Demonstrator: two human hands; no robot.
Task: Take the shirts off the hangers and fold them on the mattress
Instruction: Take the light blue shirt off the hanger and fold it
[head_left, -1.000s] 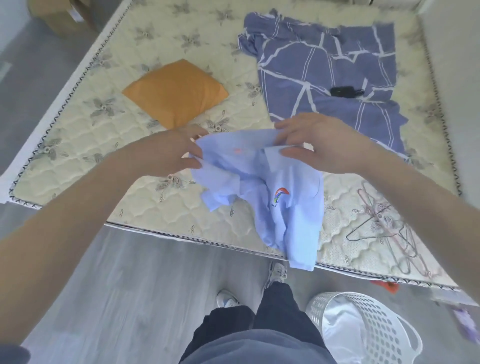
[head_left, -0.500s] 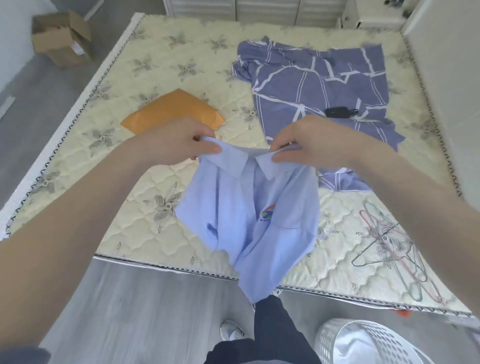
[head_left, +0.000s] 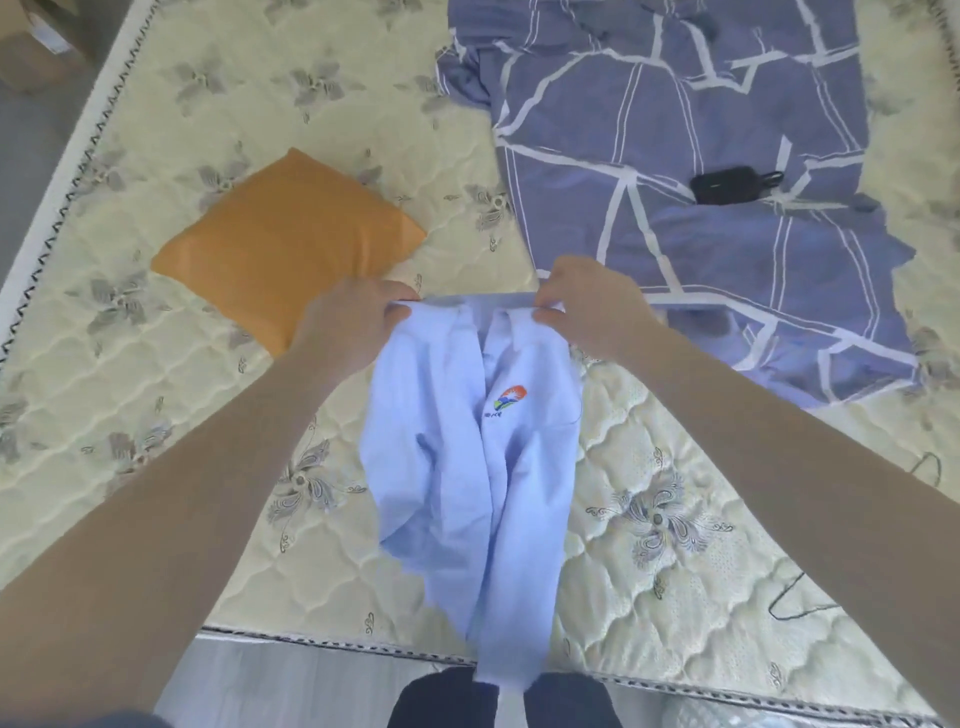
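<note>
a home bedroom: bare quilted mattress, patterned bedsheet, orange pillow

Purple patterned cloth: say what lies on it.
A small black object lies on the purple patterned cloth. The right hand, pinching the light blue shirt, hides its near corner; anything beneath is covered.

The cardboard box is cut off by the top-left corner, and the purple patterned sheet by the top edge. The right forearm hides most of the wire hangers. The lettering under the logo on the light blue shirt is too small to read. The small black object on the sheet is too blurred to name.
</note>
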